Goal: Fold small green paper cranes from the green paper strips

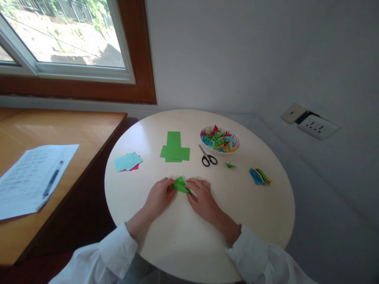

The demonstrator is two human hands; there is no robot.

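Observation:
A small folded piece of green paper [180, 184] lies on the round cream table [166, 236] between both hands. My left hand [160, 195] pinches its left end with curled fingers. My right hand [201, 195] presses and pinches its right end, fingers closed on the paper. Both white sleeves show at the bottom edge.
Behind the hands lie green paper sheets [174, 148], light blue and red squares [128, 161], black-handled scissors [207, 156], a white bowl of folded coloured papers [219, 139], one small green folded figure [230, 165] and coloured strips [259, 176]. A wooden desk at left carries a printed sheet [26, 177] and pen [53, 177].

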